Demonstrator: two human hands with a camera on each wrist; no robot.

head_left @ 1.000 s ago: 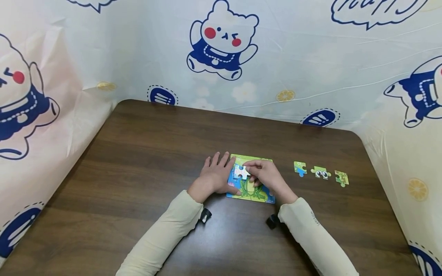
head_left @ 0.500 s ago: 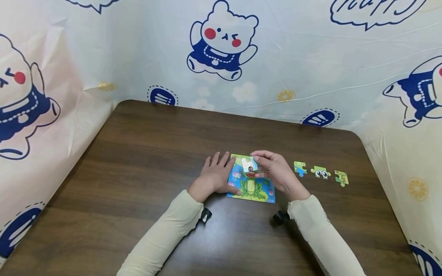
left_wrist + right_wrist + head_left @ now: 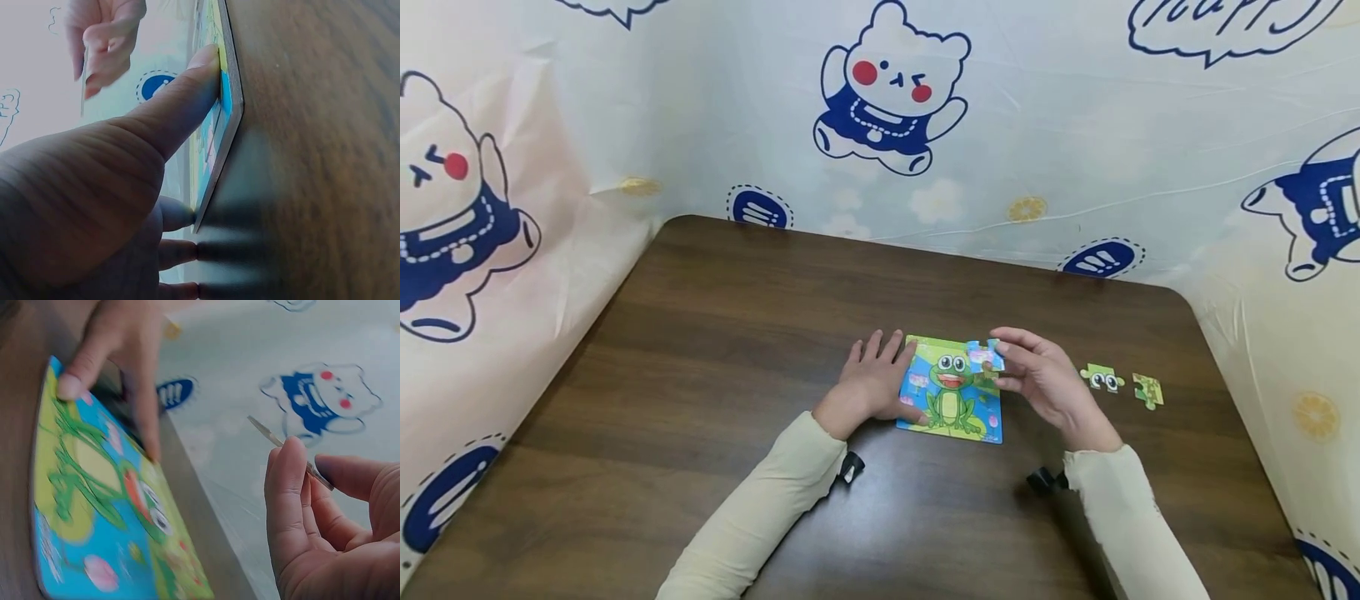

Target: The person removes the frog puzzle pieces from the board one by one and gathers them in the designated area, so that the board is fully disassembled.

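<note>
Puzzle board (image 3: 951,404) on table (image 3: 737,333); two loose pieces (image 3: 1103,380) right of board; backdrop (image 3: 737,108) behind.

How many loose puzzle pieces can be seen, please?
3. One blue-and-pink piece is pinched in the right hand; on the table, to that hand's right, lie the piece with eyes and, farther right, a greenish piece. Another may be hidden behind the right hand.

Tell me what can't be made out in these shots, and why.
- Head view: part of the puzzle board, covered by the left hand.
- Head view: the held puzzle piece's right end, behind the right hand.
- Right wrist view: that piece's printed face, turned edge-on.
- Head view: the rightmost bear print, cut by the frame.
</note>
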